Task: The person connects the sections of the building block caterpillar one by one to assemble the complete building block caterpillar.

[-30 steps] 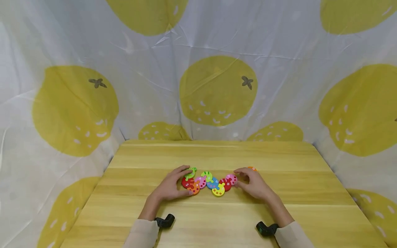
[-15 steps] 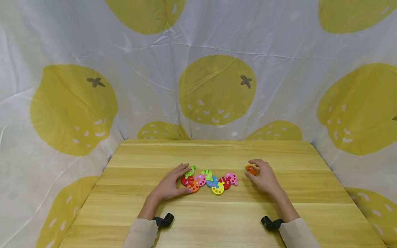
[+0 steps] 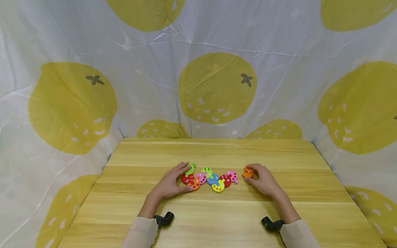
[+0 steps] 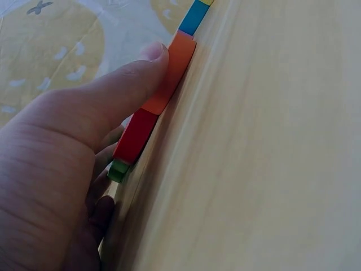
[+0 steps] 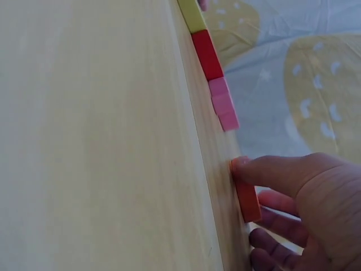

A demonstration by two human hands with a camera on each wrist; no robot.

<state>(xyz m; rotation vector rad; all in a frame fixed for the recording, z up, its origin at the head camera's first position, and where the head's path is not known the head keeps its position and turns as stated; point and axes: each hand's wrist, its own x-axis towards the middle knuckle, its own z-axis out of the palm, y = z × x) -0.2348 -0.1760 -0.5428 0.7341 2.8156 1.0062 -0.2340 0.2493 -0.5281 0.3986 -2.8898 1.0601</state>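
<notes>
Numbered, colourful jigsaw pieces form a wavy caterpillar puzzle (image 3: 212,179) on the table, with a green head piece (image 3: 190,169) at its left end. My left hand (image 3: 167,182) holds that end, thumb against the edge of the orange piece 3 (image 4: 174,73) and fingers over the head piece. At the right end of the chain sits the pink piece 9 (image 3: 232,176), its knob pointing down and right. Just beyond it, my right hand (image 3: 262,178) pinches the orange puzzle piece 10 (image 3: 247,172) between thumb and fingers. A gap separates this piece from the pink one.
The wooden table (image 3: 214,220) extends on all sides of the puzzle. A white curtain with yellow lemons (image 3: 217,88) hangs behind it and along both sides. Black wrist devices (image 3: 164,219) sit near both sleeves.
My right hand has left the pink end of the chain, taken hold of the orange piece 10 at the right, and drawn it slightly left, laying it flatter. The left hand stays in place.
</notes>
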